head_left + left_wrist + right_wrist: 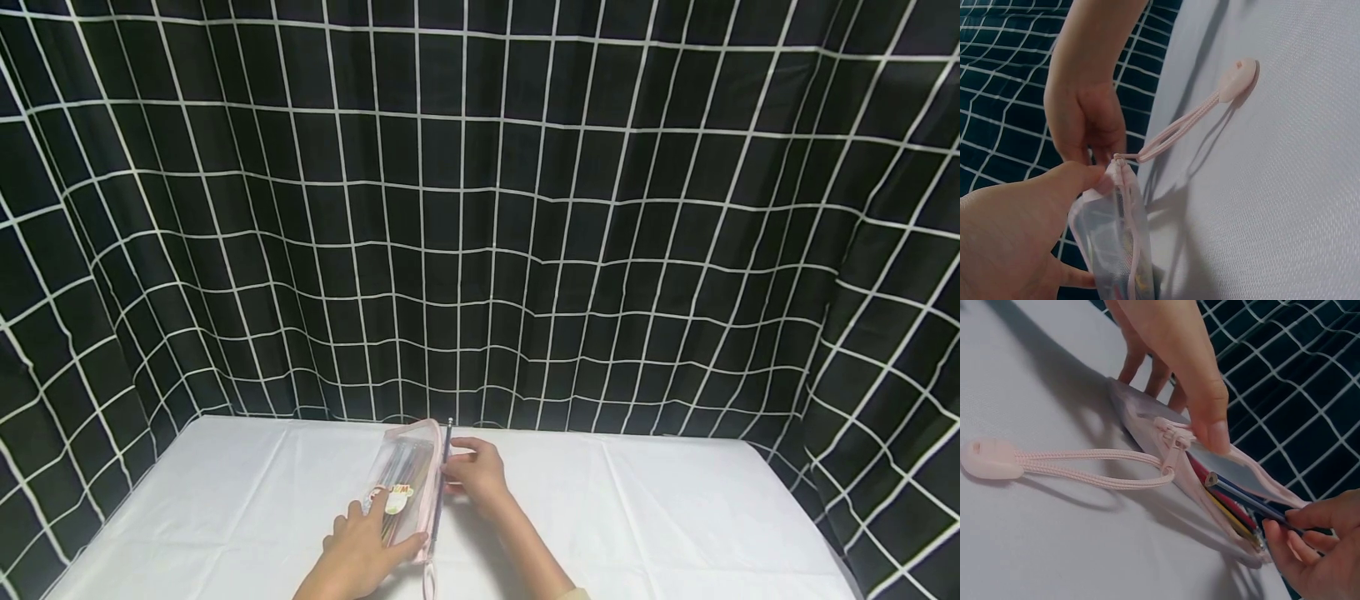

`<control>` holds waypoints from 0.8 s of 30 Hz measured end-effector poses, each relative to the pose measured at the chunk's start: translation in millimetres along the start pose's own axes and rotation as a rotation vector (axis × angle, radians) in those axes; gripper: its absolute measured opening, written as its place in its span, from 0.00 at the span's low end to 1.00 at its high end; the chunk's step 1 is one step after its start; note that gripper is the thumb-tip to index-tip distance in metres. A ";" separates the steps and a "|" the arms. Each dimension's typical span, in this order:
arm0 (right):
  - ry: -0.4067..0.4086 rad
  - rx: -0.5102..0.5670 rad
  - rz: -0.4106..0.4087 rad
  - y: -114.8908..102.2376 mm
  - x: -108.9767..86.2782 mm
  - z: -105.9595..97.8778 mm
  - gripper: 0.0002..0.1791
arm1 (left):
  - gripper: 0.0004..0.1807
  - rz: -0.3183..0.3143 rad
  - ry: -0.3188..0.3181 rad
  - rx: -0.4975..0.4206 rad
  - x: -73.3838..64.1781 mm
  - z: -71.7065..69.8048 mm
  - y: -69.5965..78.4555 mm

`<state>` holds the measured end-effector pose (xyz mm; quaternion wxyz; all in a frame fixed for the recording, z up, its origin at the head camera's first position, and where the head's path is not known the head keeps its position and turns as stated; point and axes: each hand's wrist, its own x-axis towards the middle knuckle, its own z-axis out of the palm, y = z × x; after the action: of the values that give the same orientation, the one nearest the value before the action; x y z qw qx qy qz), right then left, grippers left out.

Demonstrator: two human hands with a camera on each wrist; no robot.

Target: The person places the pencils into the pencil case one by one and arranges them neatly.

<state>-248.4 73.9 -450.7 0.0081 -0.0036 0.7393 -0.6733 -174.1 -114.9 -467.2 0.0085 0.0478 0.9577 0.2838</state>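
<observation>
A clear pencil case (422,467) with pink trim, holding several pencils, stands tilted on the table. My left hand (356,542) grips it near the zipper end, thumb on the pink edge and fingers across its printed side. In the right wrist view the zipper is open, and red and yellow pencils show inside. My right hand (483,475) pinches a dark blue pencil (1244,497) between thumb and fingers, alongside the opening. A pink cord with a plastic pull (988,459) hangs from the zipper slider (1175,440) and lies on the cloth.
White cloth (637,517) with fold creases covers the table. A black curtain with a white grid (480,208) surrounds its back and sides, close behind the far edge.
</observation>
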 end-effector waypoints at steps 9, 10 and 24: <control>0.025 -0.036 0.016 2.9 -2.1 10.4 0.31 | 0.53 -0.001 0.007 -0.001 1.1 2.3 -0.8; 0.023 -0.041 0.018 3.2 -2.6 11.7 0.31 | 0.52 -0.002 0.009 0.001 1.1 2.6 -0.8; 0.053 -0.076 0.034 11.7 -6.3 26.5 0.31 | 0.53 -0.002 0.005 -0.012 -0.8 0.8 0.2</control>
<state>-241.6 48.8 -464.8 -0.0001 0.0263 0.7644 -0.6442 -173.2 -114.4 -467.8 0.0067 0.0460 0.9560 0.2896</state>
